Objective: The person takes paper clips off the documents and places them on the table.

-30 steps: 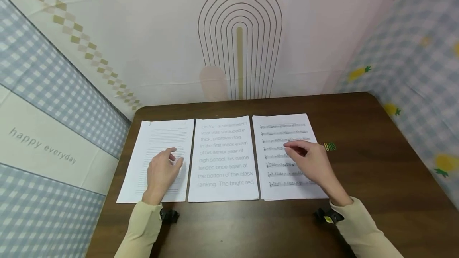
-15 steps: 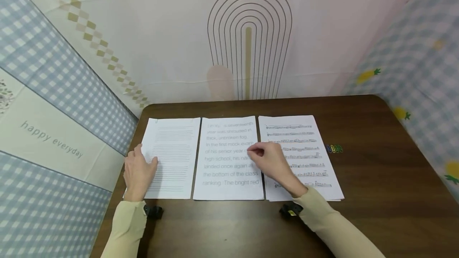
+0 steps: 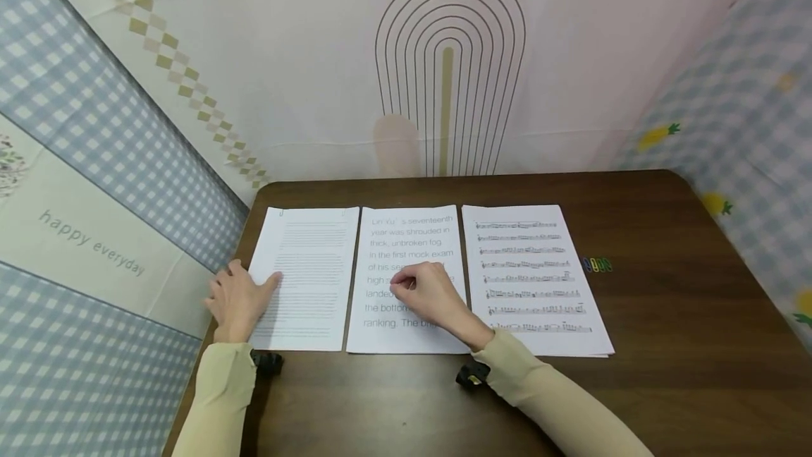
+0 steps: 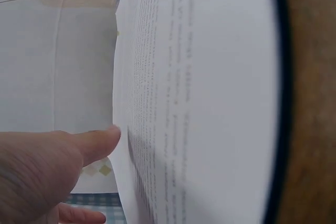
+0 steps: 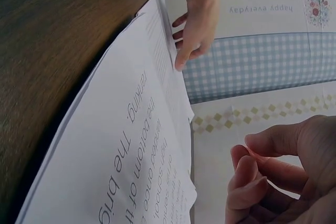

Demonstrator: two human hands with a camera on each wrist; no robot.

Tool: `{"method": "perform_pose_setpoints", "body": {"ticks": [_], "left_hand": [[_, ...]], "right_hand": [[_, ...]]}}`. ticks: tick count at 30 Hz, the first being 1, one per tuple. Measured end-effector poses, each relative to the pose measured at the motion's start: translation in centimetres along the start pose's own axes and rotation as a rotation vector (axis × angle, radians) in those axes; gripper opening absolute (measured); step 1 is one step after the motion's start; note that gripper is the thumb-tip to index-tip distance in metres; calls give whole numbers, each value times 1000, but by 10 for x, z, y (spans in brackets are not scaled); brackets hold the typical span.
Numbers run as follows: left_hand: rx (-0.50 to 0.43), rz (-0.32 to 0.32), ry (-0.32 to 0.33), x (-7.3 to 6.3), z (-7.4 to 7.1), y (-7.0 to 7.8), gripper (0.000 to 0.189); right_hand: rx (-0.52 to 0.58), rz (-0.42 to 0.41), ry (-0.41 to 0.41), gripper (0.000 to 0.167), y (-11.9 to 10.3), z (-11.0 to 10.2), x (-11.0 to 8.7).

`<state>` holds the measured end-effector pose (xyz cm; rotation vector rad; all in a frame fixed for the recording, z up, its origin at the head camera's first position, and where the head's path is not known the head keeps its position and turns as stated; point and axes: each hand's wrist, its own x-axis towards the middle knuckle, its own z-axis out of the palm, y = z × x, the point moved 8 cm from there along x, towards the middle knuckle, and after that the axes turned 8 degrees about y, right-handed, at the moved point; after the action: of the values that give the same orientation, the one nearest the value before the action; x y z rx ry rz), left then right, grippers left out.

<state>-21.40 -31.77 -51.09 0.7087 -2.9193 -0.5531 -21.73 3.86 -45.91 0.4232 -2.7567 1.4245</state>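
Three stacks of white paper lie side by side. My left hand (image 3: 237, 302) is at the outer edge of the left stack (image 3: 311, 281), fingers spread beside the edge and thumb over the page. A paper clip (image 3: 281, 213) sits at that stack's top left corner. Above the lower half of the middle stack (image 3: 406, 231), which bears large print, is my right hand (image 3: 431, 295). Its thumb and index finger are pinched together. In the right wrist view, a thin reddish sliver (image 5: 252, 153) shows at the pinch, too small to make out.
To the right lies a stack of sheet music (image 3: 526, 266). Beside it, several coloured paper clips (image 3: 598, 264) rest in a row on the brown wooden table (image 3: 672, 316). A patterned cloth backdrop (image 3: 317, 90) stands behind and at both sides.
My right hand has travelled left from the sheet music to the middle stack, still pinched. My left hand has moved from over the left stack to its outer edge, fingers spreading.
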Motion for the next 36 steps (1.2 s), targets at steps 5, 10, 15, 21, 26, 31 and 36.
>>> {"method": "perform_pose_setpoints", "body": {"ticks": [5,10,15,21,26,31,36], "left_hand": [[-2,2,-9,2,-1,0,98],[13,-2,-51,5,3,-3,92],[-4,-2,-76,8,5,-5,83],[-23,-21,-67,12,4,-6,75],[-102,-54,0,10,1,-10,56],[-194,-44,108,3,-11,-13,38],[-290,-13,204,-1,-31,-13,37]], "right_hand": [[20,21,-21,10,2,5,-3],[18,51,-6,9,9,2,-10],[29,65,18,8,14,-4,-11],[33,97,14,8,18,-6,-10],[36,105,16,8,20,-8,-9],[48,110,8,8,22,-10,-8],[60,135,13,8,25,-15,-9]]}}
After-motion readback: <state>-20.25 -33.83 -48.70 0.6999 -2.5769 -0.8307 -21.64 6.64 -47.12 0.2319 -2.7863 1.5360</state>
